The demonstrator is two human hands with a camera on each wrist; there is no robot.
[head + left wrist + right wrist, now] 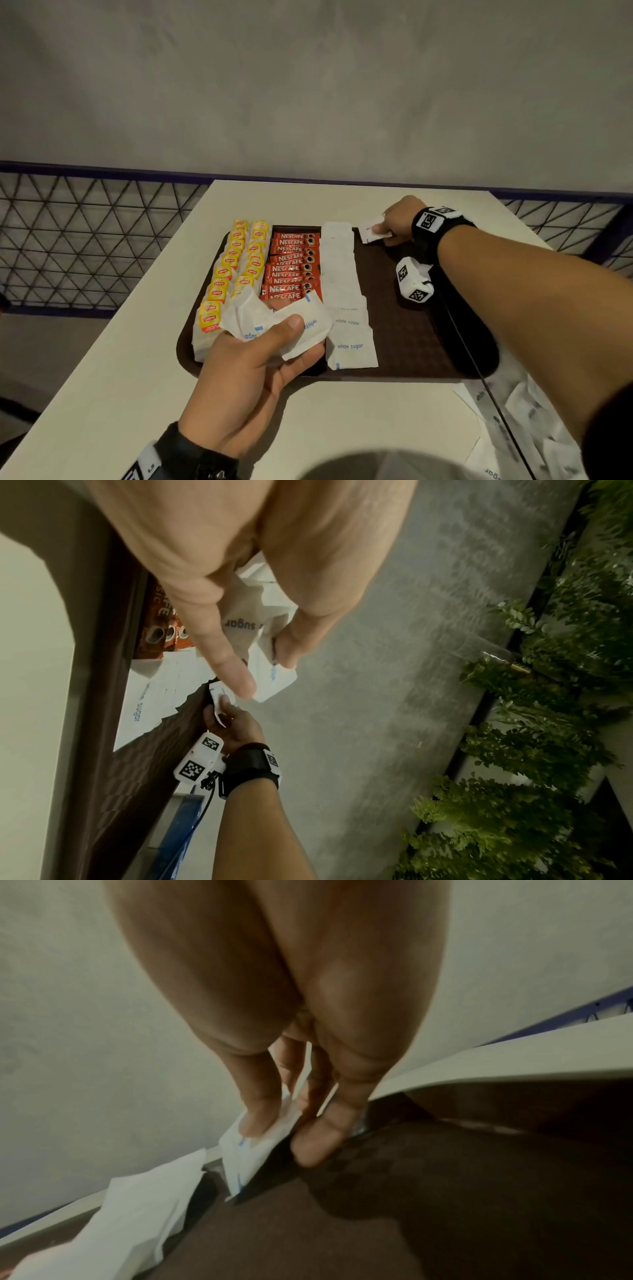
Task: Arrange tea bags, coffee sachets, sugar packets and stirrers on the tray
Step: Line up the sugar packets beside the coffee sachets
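So the dark brown tray [428, 342] sits on the pale surface [137, 359], already loaded with two rows of yellow tea bags [233, 270], a column of red coffee sachets [293, 267] and a column of white sugar packets [344, 298] running front to back. The right hand [397, 219] is out at the tray's far right corner, thumb and fingers [255, 1123] pinching a single sugar packet [373, 229] whose lower edge sits just at the tray floor, right beside the top of the sugar column. The left hand [250, 373] hovers over the tray's near edge, thumb clamped on a crumpled bunch of spare sugar packets [291, 325] lying across its curled fingers. More loose packets [534, 428] lie on the surface at lower right.
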